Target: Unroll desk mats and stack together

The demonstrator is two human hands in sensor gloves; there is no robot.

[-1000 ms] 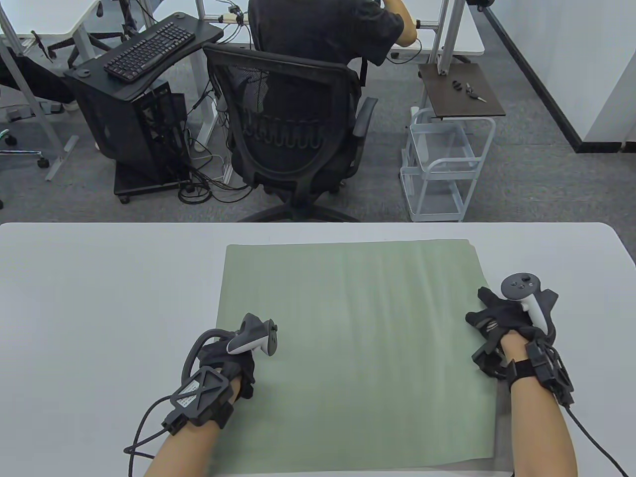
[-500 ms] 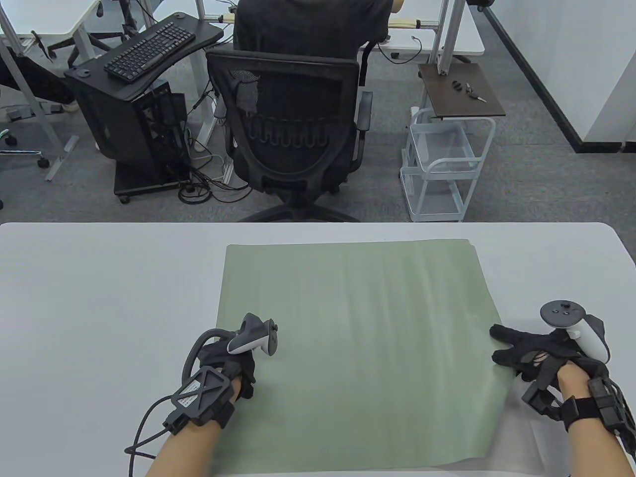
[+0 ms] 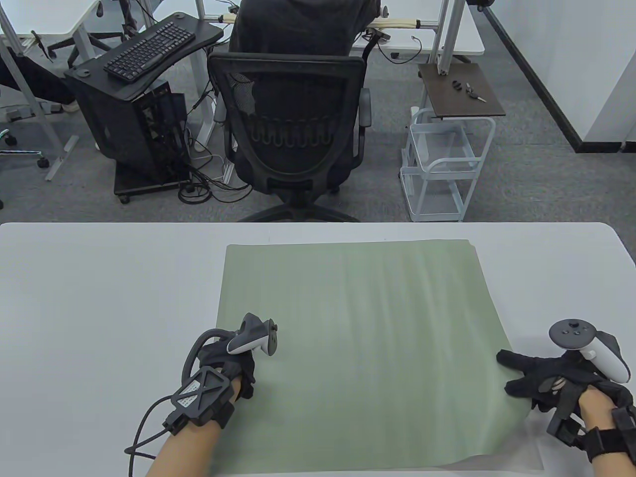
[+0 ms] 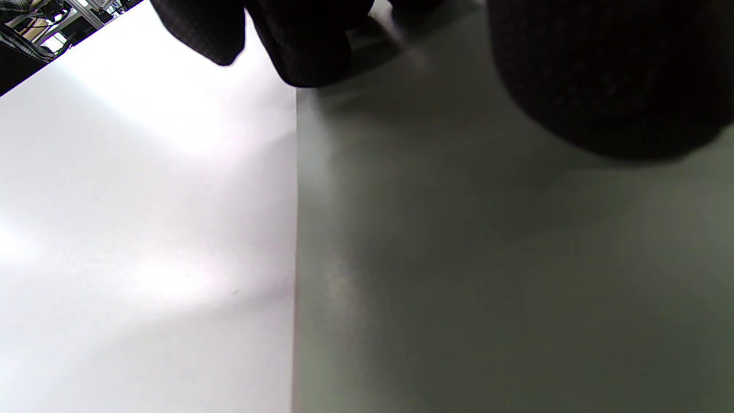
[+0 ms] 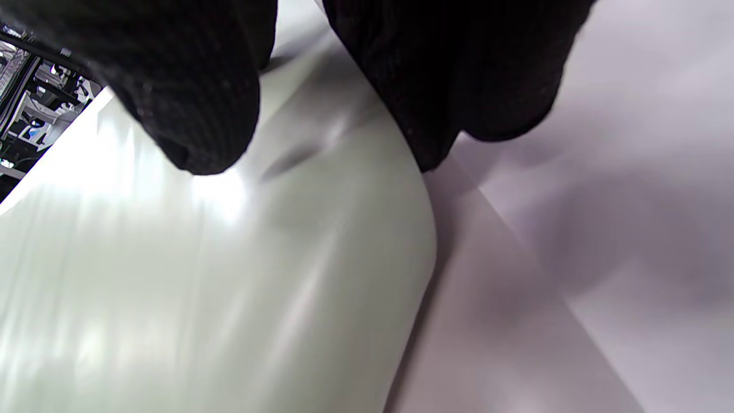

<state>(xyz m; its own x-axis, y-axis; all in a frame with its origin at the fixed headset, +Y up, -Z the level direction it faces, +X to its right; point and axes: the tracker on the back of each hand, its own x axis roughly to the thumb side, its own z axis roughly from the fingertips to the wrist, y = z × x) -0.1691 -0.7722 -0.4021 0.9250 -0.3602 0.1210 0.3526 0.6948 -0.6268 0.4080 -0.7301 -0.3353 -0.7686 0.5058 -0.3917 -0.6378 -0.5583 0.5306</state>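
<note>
A pale green desk mat (image 3: pixel 357 343) lies unrolled on the white table (image 3: pixel 99 298). Its lower right edge bulges out and is lifted a little. A pale grey mat (image 3: pixel 529 454) lies under it and shows only at the near right corner; it also shows in the right wrist view (image 5: pixel 516 321). My left hand (image 3: pixel 233 362) presses down on the green mat's left edge (image 4: pixel 298 172). My right hand (image 3: pixel 521 375) holds the green mat's right edge (image 5: pixel 401 229), fingers stretched leftward over it.
The table's far edge (image 3: pixel 318 224) runs just beyond the mat. Behind it are a black office chair (image 3: pixel 293 124) with a seated person, a white wire cart (image 3: pixel 442 164) and a black desk with a keyboard (image 3: pixel 149 49).
My right hand has moved right and toward me, drawing the green mat's lower right edge outward with it. My left hand has stayed put. The person behind has shifted in the chair.
</note>
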